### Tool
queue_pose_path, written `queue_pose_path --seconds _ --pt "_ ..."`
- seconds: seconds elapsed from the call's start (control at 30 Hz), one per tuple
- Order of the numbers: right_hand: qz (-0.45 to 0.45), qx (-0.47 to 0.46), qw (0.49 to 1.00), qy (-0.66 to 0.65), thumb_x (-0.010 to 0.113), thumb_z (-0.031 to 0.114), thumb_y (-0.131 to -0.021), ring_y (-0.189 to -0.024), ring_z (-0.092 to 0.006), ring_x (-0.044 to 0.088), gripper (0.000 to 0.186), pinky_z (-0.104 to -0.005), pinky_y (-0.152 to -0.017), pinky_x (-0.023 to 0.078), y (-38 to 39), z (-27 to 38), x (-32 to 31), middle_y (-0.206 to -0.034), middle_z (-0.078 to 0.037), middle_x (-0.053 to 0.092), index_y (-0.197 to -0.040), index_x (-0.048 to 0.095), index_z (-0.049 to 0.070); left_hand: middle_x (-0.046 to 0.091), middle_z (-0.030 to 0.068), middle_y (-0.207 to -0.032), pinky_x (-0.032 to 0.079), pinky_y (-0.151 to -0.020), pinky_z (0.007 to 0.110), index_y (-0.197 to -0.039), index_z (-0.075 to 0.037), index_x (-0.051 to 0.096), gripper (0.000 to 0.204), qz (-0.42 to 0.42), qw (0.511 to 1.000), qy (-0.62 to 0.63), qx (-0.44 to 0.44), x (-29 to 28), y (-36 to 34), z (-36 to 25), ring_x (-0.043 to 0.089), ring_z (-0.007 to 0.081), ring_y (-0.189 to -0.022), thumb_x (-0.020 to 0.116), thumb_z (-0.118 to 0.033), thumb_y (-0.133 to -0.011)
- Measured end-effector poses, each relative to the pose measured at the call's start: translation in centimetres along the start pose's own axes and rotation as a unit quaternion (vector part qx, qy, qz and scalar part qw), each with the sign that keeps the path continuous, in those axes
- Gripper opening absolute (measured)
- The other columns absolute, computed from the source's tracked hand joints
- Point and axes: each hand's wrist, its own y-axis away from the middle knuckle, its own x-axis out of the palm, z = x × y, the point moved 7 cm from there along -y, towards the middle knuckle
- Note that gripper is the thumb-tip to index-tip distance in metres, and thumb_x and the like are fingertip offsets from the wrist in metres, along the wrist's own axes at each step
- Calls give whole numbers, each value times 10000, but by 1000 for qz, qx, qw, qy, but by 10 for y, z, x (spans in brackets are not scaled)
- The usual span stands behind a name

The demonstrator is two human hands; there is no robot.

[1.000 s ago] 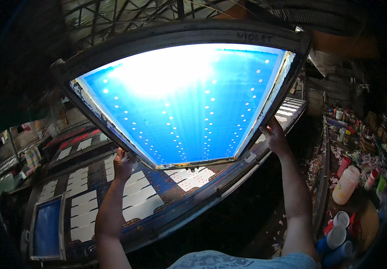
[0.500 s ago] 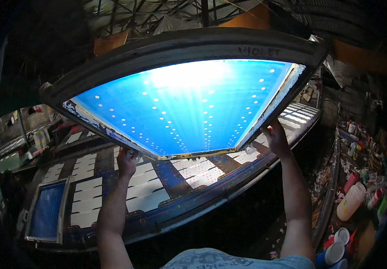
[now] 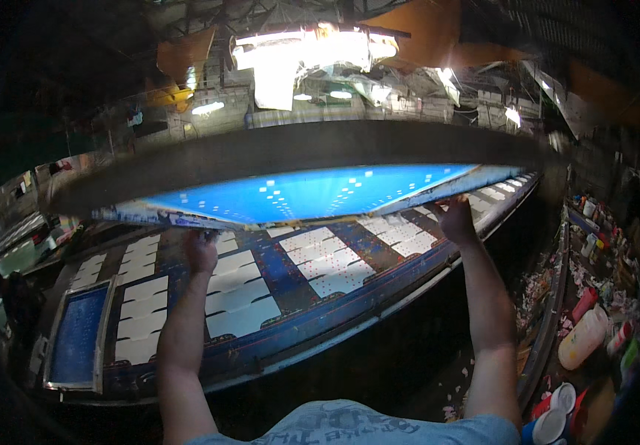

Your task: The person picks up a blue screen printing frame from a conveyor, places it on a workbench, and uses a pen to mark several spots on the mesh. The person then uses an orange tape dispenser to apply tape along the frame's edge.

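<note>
A large screen-printing frame (image 3: 320, 144) is held up before me, tilted nearly edge-on. Rows of small pale dots run across its bright blue mesh. My left hand (image 3: 201, 251) grips the frame's lower edge on the left, and my right hand (image 3: 455, 220) grips it on the right; the frame hides some of the fingers. Beneath it is a long printing table (image 3: 268, 356) with white cut pieces (image 3: 238, 293) laid out in columns. Pinkish-red dots mark the pieces (image 3: 327, 263) near the middle.
A smaller blue screen in a pale frame (image 3: 76, 337) lies at the table's left end. On the right, a cluttered shelf holds a pale jug (image 3: 583, 340), several bottles and open tubs (image 3: 550, 424). A bright lamp (image 3: 312, 52) hangs above the far side.
The printing frame has tilted flatter, its far edge coming down, so less blue mesh shows. The overhead lamp has come into view above it. Both hands keep their grip.
</note>
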Motion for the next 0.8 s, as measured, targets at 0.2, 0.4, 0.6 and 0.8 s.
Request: queue_pose_path --seconds 0.2,0.4,0.6,0.8 --pt "-99 -276 941 -168 782 254 -999 -1069 -315 753 401 -425 -953 599 45 15 73 -1151 -222 763 -1273 714 -31 716 202 -1349 534 -1056 476 -1432 -53 651 509 -19 993 -100 -51 -9 24 50 686 349 -1259 796 -248 -985" --pt "-101 -181 973 -105 781 254 -999 -1073 -316 755 410 -425 -953 602 78 -8 136 -1159 -226 763 -1283 711 -34 715 205 -1351 534 -1057 478 -1431 -49 651 512 1 994 -89 -59 -16 34 53 685 351 -1261 798 -252 -985" --pt "-73 -112 987 -92 780 255 -1000 -1077 -317 758 419 -426 -953 604 98 -14 158 -1168 -229 764 -1292 709 -37 714 207 -1352 534 -1057 480 -1430 -45 651 514 18 994 -85 -63 -16 36 51 684 353 -1263 800 -255 -984" --pt "-49 -63 993 -91 779 256 -1000 -1081 -318 760 428 -426 -953 607 112 -22 169 -1176 -233 764 -1302 707 -39 713 210 -1354 533 -1057 482 -1428 -41 651 517 36 994 -84 -66 -10 29 52 683 355 -1265 801 -258 -984"
